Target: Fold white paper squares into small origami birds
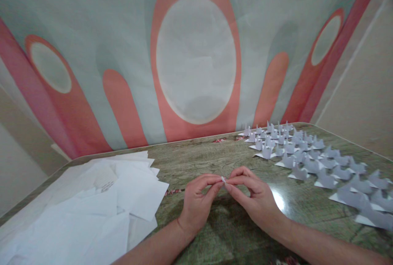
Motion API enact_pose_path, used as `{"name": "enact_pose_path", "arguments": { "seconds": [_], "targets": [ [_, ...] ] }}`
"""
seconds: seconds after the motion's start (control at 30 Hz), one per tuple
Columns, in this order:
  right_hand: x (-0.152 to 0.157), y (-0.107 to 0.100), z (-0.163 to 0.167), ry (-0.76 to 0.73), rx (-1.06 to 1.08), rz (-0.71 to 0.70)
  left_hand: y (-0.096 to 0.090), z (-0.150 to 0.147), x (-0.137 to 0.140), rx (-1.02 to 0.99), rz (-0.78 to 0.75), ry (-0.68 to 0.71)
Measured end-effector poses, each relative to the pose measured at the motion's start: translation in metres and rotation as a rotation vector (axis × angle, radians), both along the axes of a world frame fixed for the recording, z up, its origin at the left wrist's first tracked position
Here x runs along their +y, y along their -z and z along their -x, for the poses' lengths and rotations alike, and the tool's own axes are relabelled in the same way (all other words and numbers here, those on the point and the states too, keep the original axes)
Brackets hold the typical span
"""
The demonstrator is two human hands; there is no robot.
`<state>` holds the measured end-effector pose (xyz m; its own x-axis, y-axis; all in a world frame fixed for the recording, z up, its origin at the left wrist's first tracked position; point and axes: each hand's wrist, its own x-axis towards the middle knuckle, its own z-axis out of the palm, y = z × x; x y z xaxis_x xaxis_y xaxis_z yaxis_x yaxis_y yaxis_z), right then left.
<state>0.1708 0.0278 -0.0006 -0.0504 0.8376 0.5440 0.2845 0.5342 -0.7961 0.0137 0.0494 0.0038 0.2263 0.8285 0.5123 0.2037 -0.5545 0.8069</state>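
My left hand (pixel 198 201) and my right hand (pixel 253 195) meet fingertip to fingertip above the middle of the table. Between the pinched fingers shows a tiny bit of white paper (pixel 223 180); most of it is hidden by the fingers. Both hands are held just above the glossy green wood-patterned table (pixel 196 160). A loose pile of white paper sheets (pixel 92 203) lies to the left of my left hand. Several folded paper figures (pixel 310 160) stand in rows to the right of my right hand.
A wall hanging (pixel 196 60) with grey and coral oval shapes hangs right behind the table's far edge. A plain beige wall (pixel 365 80) is at the right. Small pink specks (pixel 219 139) lie near the far edge of the table.
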Motion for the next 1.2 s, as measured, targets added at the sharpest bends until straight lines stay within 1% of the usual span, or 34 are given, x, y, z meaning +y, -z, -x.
{"name": "enact_pose_path", "arguments": {
  "seconds": [0.2,0.5,0.93,1.2],
  "targets": [
    [-0.0006,-0.0017,-0.0006,-0.014,0.001,0.067,0.0007,0.0011,0.0003,-0.002,-0.008,0.004],
    [0.0020,0.0011,-0.0009,-0.018,0.047,0.107,0.0002,-0.0003,0.0003,-0.007,0.048,0.002],
    [0.0036,0.0045,-0.0013,-0.033,0.092,0.128,0.0025,-0.0009,0.0012,-0.004,0.056,0.028],
    [0.0011,0.0036,-0.0018,-0.016,0.067,0.133,0.0017,-0.0021,-0.0007,0.034,0.038,0.031]
  ]
}}
